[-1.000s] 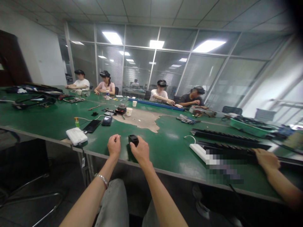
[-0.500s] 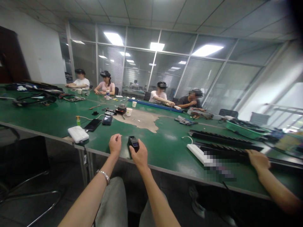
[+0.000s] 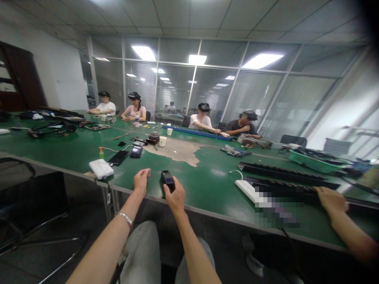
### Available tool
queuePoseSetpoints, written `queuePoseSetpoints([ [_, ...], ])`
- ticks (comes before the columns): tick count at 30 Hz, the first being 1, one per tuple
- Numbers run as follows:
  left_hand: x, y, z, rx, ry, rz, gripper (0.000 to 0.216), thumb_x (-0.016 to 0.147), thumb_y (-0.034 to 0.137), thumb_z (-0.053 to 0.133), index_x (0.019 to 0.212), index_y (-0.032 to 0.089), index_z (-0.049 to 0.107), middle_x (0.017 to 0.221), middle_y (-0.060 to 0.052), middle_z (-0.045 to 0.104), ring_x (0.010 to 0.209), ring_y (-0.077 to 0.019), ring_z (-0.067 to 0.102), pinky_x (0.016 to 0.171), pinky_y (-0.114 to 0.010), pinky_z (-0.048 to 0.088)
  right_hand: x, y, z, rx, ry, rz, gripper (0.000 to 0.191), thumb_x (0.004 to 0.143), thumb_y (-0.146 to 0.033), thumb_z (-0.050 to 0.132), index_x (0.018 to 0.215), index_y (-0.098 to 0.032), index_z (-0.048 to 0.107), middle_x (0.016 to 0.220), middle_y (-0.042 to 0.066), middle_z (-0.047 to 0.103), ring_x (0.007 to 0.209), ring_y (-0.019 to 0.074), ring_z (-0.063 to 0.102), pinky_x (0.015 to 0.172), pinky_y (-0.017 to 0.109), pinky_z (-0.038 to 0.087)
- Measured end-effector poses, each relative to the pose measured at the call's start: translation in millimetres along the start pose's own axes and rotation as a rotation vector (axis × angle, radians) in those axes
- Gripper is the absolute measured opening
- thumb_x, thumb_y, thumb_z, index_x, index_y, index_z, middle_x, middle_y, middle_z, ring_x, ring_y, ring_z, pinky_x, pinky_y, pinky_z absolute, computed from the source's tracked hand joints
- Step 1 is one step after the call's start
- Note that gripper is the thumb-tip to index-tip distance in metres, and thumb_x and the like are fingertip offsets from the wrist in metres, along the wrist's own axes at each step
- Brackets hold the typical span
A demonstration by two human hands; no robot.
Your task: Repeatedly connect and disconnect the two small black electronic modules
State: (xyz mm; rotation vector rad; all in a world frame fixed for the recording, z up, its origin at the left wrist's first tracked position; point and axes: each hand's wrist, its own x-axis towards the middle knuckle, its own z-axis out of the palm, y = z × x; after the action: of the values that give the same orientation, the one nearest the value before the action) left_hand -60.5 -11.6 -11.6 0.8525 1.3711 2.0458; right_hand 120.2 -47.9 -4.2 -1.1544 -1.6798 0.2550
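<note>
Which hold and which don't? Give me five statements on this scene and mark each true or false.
1. The right hand holds a small black device. True.
2. The silver bracelet circles the right wrist. False: it circles the left wrist.
3. A white box lies to the left of the left hand. True.
4. The green basket is at the left of the view. False: it is at the right.
5. A paper cup stands on the green table. True.
</note>
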Motion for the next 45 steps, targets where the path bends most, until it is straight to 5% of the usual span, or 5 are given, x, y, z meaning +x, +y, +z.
queuePoseSetpoints([
  [10,-11,-1,1,0.328,-0.043,0.179,0.029,0.084,0.037,0.051,0.092,0.016,0.070,0.090,-0.009,0.072,0.081,-0.0185,0.066,0.075,-0.031,0.051,-2,-1,-7,0.020,-0.021,0.026,0.053,0.084,-0.036,0.060,0.130,-0.011,0.055,0.120,0.018,0.064,0.111,0.0282,0.060,0.096,0.040,0.045],
  [16,-23,10,6,0.654,-0.014,0.440,0.027,0.089,0.029,0.045,0.087,0.018,0.069,0.092,-0.009,0.070,0.089,-0.0199,0.063,0.084,-0.032,0.046,3,0,-4,0.087,-0.013,0.087,0.053,0.084,-0.039,0.059,0.129,-0.012,0.057,0.123,0.017,0.063,0.114,0.0278,0.059,0.098,0.040,0.044],
  [32,-20,9,12,0.856,-0.134,0.427,0.025,0.089,0.025,0.045,0.080,0.019,0.067,0.081,-0.007,0.065,0.077,-0.0176,0.060,0.074,-0.028,0.041,47,-16,-30,0.403,0.177,0.247,0.062,0.080,-0.047,0.062,0.129,-0.011,0.057,0.116,0.014,0.067,0.101,0.0242,0.067,0.090,0.034,0.050],
  [37,-22,10,11,0.827,-0.100,0.460,0.025,0.090,0.026,0.044,0.081,0.019,0.066,0.082,-0.007,0.065,0.078,-0.0184,0.059,0.075,-0.029,0.042,47,10,-40,0.255,0.206,0.266,0.063,0.078,-0.050,0.062,0.127,-0.011,0.058,0.116,0.016,0.067,0.100,0.0262,0.066,0.089,0.036,0.050],
  [45,-23,12,11,0.828,-0.092,0.462,0.026,0.090,0.030,0.045,0.077,0.019,0.064,0.077,-0.006,0.062,0.074,-0.0183,0.057,0.071,-0.029,0.040,31,49,-34,-0.015,0.055,0.199,0.061,0.078,-0.045,0.060,0.128,-0.009,0.057,0.119,0.018,0.065,0.107,0.0288,0.063,0.094,0.040,0.046],
])
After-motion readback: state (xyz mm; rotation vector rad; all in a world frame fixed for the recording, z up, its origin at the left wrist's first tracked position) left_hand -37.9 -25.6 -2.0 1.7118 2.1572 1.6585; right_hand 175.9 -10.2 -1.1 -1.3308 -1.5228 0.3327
